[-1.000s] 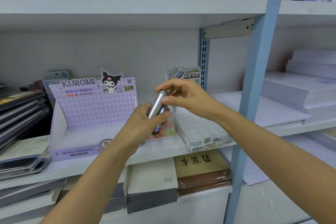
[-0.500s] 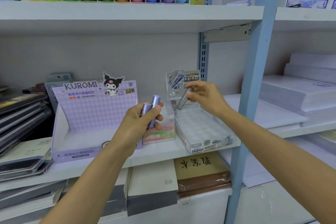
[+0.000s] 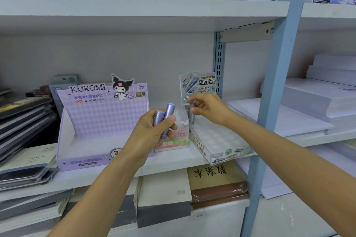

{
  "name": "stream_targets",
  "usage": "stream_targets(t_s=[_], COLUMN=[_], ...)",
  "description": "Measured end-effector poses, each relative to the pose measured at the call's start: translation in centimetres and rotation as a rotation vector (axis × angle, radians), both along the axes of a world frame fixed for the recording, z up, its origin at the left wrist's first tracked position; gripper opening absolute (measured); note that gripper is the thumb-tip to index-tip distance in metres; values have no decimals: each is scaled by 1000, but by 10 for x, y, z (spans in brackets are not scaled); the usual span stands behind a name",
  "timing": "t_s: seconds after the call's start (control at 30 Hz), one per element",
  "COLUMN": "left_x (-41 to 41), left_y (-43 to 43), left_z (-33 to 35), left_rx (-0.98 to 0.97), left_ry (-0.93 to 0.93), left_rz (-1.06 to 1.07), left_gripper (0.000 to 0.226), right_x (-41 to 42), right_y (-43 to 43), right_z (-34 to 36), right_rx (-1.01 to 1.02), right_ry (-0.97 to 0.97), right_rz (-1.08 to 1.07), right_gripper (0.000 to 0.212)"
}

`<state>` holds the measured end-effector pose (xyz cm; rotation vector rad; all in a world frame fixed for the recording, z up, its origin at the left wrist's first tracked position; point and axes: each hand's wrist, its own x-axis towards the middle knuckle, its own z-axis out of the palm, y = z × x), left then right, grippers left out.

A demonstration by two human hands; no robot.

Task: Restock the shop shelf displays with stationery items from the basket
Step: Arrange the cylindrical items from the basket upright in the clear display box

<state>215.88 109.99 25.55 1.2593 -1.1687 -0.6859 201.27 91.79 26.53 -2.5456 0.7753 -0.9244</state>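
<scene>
Nearest the camera, two shiny lilac round tubes point(image 3: 169, 110) are held in the L hand point(image 3: 152, 132). Its fingers & thumb are curled tight round them, w/ the tops up and tipped a bit to the right. Just past it, to the right, one short grey round tube point(image 3: 192, 116) is pinched at its top by the R hand point(image 3: 210, 110), thumb & first finger closed on it. This tube is held upright, long way up-and-down, hanging below the fingers. Its bottom end is right at the back left corner of the white plastic tray w/ round holes point(image 3: 219, 138). The R hand is judged nearer the tray, so a straight push down is prob. needed. Farthest back, the tray's picture card point(image 3: 200, 84) is seen.
</scene>
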Motion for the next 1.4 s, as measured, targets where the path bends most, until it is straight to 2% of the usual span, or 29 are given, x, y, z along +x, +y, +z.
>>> stream_targets(t_s=[0.23,0.37,0.43,0.5,0.57,0.63,0.7,0.77,0.87,0.97,1.1,1.23,1.33,1.4], left_x=[0,0,-1,-1,-3,-6,-9,-10,-7,-5,-6,-10,-11,-11], left_y=[1,1,2,3,3,3,3,5,9,10,7,6,5,4], left_z=[-1,-1,-1,-2,-2,-1,0,1,3,4,3,3,2,1], left_rx=[-10,-11,-8,-8,-12,-16,-17,-12,-19,-106,-264,-295,-302,-303], left_ry=[4,-12,-10,-14,-31,-40,-39,-40,14,99,188,154,102,43], left_rz=[-1,6,6,3,3,-5,-23,-38,-62,-18,75,102,134,133], left_gripper=[19,21,21,20,18,17,17,17,28,39,30,25,20,28], right_x=[4,2,-2,-5,-8,-10,-9,-8,-10,-15,-16,-15,-15,-15], right_y=[2,2,5,15,29,42,50,54,57,56,63,74,76,76], right_z=[-12,-12,-8,-1,8,13,14,12,12,13,3,-6,-4,2], right_rx=[-72,-133,-122,51,278,402,420,412,479,562,610,640,489,381], right_ry=[-56,-9,-54,-227,-389,-396,-331,-331,-520,-677,-534,-415,-356,-404], right_rz=[-23,-35,-47,47,238,411,515,536,511,472,439,470,365,306], right_gripper=[20,4,9,14,20,27,30,23,15,19,19,19,26,30])
